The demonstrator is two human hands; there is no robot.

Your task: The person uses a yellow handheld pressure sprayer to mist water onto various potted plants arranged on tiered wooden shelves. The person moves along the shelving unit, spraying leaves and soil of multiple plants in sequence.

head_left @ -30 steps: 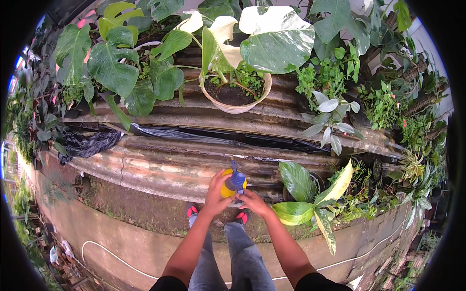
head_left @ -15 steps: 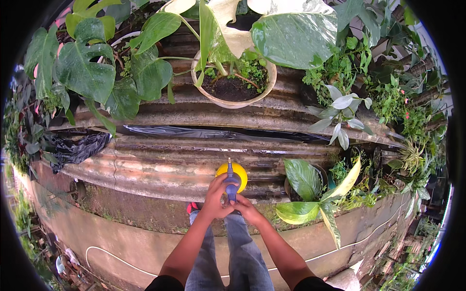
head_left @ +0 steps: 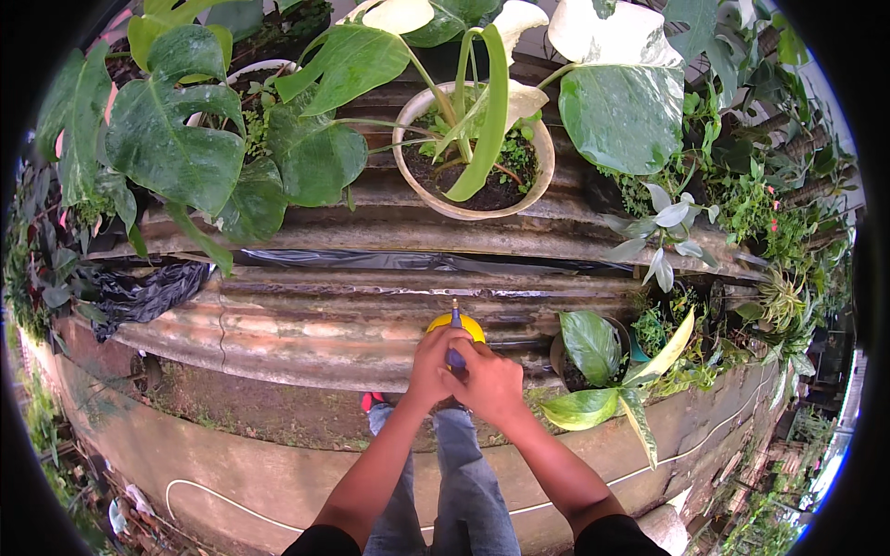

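Note:
A yellow pump sprayer (head_left: 474, 327) with a blue spray head and a narrow nozzle pointing away from me is in front of my legs. Around the left side of its head, my left hand (head_left: 430, 371) is closed. My right hand (head_left: 492, 378) is closed over the right side and top of the head, its fingers meeting the left hand. Between them the two hands hide most of the blue head and part of the yellow bottle. Beyond the sprayer, a variegated monstera grows in a round pale pot (head_left: 414, 185).
Stained corrugated sheets (head_left: 306, 329) run across in front of me, with black plastic (head_left: 153, 295) at left. A potted variegated plant (head_left: 590, 347) stands close on the right. Large monstera leaves (head_left: 176, 139) overhang at left. A white hose (head_left: 222, 496) lies along the concrete (head_left: 278, 454).
My right hand has come up from below the sprayer's head to close over it, covering more of the blue part. The whole view has shifted slightly, so the plants appear further right and lower.

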